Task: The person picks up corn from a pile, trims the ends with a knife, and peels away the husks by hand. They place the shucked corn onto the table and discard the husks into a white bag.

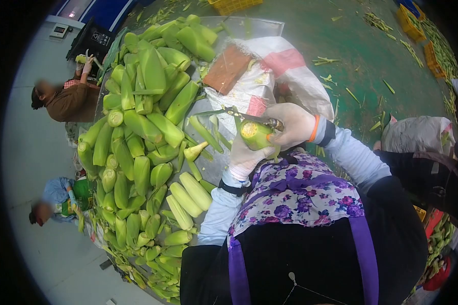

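Note:
My left hand (247, 157), in a white glove, is wrapped round a green corn cob (257, 133) whose cut end faces up. In a pale glove, my right hand (292, 123) holds a knife (262, 119) with a dark blade and brown handle, and its fingers touch the cob's side. The blade lies across the upper edge of the cob. Left of my hands, a large heap of corn in green husks (142, 127) covers the metal table (221, 165). Several peeled pale cobs (185, 195) lie beside the heap, near a cut-off stem end (194, 151).
A brick (227, 69) rests on a white sack (259, 84) beyond my hands. Two people (66, 101) (61, 201) work at the left. Yellow crates (411, 24) and husk scraps lie on the green floor (356, 66). Another white sack (417, 133) stands at the right, beside dark clothing.

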Demonstrator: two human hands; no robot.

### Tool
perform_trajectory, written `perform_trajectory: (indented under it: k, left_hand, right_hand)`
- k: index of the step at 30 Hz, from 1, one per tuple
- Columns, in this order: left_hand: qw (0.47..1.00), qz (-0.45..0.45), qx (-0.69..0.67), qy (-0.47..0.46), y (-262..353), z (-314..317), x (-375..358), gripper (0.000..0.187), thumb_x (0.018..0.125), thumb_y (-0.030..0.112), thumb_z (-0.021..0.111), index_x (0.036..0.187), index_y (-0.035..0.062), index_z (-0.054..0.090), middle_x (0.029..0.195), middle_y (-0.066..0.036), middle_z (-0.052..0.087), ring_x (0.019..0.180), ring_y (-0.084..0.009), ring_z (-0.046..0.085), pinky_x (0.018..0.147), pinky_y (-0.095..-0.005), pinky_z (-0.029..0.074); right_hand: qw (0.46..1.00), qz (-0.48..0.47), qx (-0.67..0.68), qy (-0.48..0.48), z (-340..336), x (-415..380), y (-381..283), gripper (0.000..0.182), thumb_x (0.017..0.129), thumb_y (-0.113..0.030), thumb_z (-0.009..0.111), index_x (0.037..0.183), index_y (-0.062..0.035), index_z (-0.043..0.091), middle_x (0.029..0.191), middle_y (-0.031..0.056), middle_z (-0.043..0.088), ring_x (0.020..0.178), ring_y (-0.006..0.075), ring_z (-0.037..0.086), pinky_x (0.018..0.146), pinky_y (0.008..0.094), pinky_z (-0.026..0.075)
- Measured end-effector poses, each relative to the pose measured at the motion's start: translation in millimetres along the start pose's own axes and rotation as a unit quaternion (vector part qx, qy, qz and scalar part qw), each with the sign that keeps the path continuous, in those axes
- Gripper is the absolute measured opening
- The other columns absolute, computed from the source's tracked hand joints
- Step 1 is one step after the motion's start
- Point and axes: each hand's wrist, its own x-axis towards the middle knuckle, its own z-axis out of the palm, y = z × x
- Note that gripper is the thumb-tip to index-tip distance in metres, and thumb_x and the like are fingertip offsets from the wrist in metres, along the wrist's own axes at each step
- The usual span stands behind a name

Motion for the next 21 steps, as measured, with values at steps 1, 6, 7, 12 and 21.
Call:
perform_trajectory:
  k: [1, 6, 7, 12, 21]
  left_hand:
    - [1.0, 0.002, 0.013, 0.011, 0.8, 2.0, -0.3, 0.071, 0.074, 0.004, 0.084, 0.135, 0.0001, 0.048, 0.125, -0.009, 0.061, 0.113, -0.0182, 0.06, 0.098, -0.0338, 0.049]
    - [1.0, 0.0, 0.008, 0.018, 3.2, 4.0, -4.8, 0.068, 0.075, 0.006, 0.084, 0.133, 0.0, 0.049, 0.123, -0.009, 0.062, 0.111, -0.0177, 0.06, 0.097, -0.0333, 0.05]
    - [1.0, 0.0, 0.008, 0.018, 1.3, 3.0, -5.6, 0.068, 0.075, 0.006, 0.084, 0.133, 0.0, 0.049, 0.123, -0.009, 0.062, 0.112, -0.0178, 0.06, 0.098, -0.0333, 0.049]
    - [1.0, -0.005, 0.01, 0.028, -11.5, -2.6, -8.8, 0.068, 0.074, 0.006, 0.084, 0.133, 0.0011, 0.049, 0.124, -0.009, 0.061, 0.112, -0.0181, 0.06, 0.099, -0.0333, 0.049]
    - [0.998, -0.013, 0.053, -0.005, -6.8, -6.9, -7.9, 0.075, 0.071, 0.011, 0.086, 0.135, 0.0009, 0.048, 0.123, -0.008, 0.061, 0.111, -0.0177, 0.06, 0.098, -0.033, 0.048]
  right_hand:
    - [1.0, -0.01, -0.007, 0.005, -0.1, 0.8, 0.8, 0.051, 0.072, -0.029, 0.074, 0.111, 0.0016, 0.065, 0.093, 0.0193, 0.064, 0.086, 0.035, 0.063, 0.077, 0.0404, 0.051]
    - [0.999, 0.017, -0.043, -0.028, -1.5, 4.3, -7.4, 0.039, 0.073, -0.027, 0.071, 0.103, -0.0015, 0.069, 0.099, 0.0192, 0.067, 0.094, 0.0369, 0.064, 0.085, 0.0433, 0.051]
    - [0.999, 0.0, -0.046, -0.014, 1.3, 4.6, -4.7, 0.04, 0.072, -0.026, 0.071, 0.102, -0.0007, 0.068, 0.094, 0.0193, 0.066, 0.09, 0.0375, 0.064, 0.08, 0.0431, 0.051]
    - [0.999, -0.004, -0.033, 0.008, 8.1, 6.0, -0.7, 0.035, 0.07, -0.024, 0.072, 0.093, 0.0011, 0.065, 0.082, 0.0203, 0.061, 0.078, 0.0389, 0.061, 0.07, 0.0435, 0.048]
    - [0.998, 0.049, 0.033, -0.01, 6.0, 14.2, 20.9, 0.028, 0.071, -0.016, 0.071, 0.091, 0.0005, 0.064, 0.078, 0.0156, 0.058, 0.072, 0.0253, 0.058, 0.068, 0.0367, 0.047]
